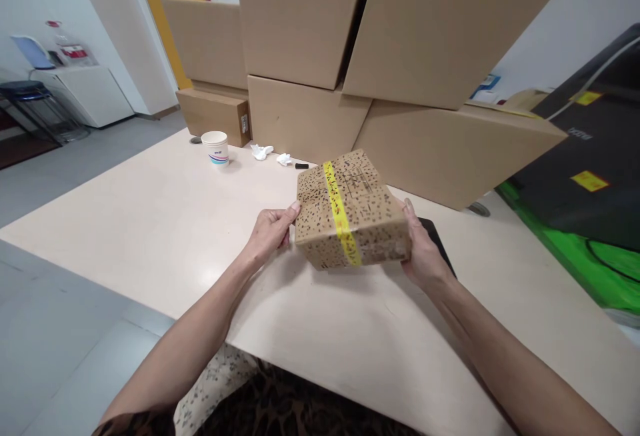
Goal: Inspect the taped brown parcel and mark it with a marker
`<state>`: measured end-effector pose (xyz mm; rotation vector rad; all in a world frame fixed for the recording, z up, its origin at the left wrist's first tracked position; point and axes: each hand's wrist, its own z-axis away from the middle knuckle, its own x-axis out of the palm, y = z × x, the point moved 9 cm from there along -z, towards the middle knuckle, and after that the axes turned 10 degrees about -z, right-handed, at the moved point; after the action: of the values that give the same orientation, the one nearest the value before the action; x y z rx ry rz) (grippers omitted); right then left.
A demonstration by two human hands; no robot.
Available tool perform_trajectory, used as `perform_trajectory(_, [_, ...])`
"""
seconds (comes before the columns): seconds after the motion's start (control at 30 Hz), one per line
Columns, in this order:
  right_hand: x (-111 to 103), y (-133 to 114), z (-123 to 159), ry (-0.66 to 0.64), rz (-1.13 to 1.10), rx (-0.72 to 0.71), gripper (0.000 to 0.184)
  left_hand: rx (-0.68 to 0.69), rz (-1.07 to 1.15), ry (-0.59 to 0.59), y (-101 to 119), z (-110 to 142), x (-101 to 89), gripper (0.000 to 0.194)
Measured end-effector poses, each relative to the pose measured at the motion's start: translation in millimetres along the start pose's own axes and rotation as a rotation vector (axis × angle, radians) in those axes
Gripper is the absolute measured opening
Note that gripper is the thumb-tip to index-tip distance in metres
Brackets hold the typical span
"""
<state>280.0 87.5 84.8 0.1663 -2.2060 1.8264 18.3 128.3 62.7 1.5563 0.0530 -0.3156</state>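
Observation:
A small brown cardboard box [370, 213] speckled with dark print and sealed with a strip of yellow tape is held just above the cream table [150, 223], tilted slightly. My left hand [270, 233] grips its left side, thumb on the top edge. On the box's right side my right hand [423, 249] presses with curled fingers. A flat black object [440, 239] lies on the table under the right hand, mostly hidden.
Large open cardboard boxes [350, 69] stand along the table's far side. A paper cup [216, 148], crumpled white tissues [270, 154] and a small black piece [301, 166] sit in front of them. A black and green item [590, 176] lies at the right.

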Motion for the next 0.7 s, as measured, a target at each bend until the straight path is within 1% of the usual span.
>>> perform_trajectory(0.1, [-2, 1, -2, 0.033, -0.027, 0.063, 0.06, 0.06, 0.037, 0.0, 10, 1, -1.2, 0.073])
perform_trajectory(0.23, [-19, -4, -4, 0.122, -0.033, 0.058, 0.062, 0.157, 0.118, 0.013, 22, 3, -6.7, 0.068])
perform_trajectory(0.3, [-23, -7, -6, 0.113, -0.019, 0.058, 0.066, 0.212, 0.142, 0.028, 27, 6, -9.9, 0.067])
perform_trajectory(0.43, [-14, -14, -7, 0.01, 0.044, 0.074, 0.076, 0.323, 0.176, 0.081, 35, 11, -15.7, 0.061])
perform_trajectory(0.53, [-6, -14, -5, -0.04, 0.095, 0.107, 0.083, 0.37, 0.203, 0.107, 37, 13, -18.2, 0.051])
perform_trajectory(0.6, [-4, -13, -3, -0.031, 0.107, 0.116, 0.081, 0.364, 0.219, 0.107, 35, 12, -18.9, 0.048])
perform_trajectory(0.7, [-6, -11, -1, 0.007, 0.103, 0.097, 0.074, 0.339, 0.238, 0.101, 30, 8, -19.7, 0.051])
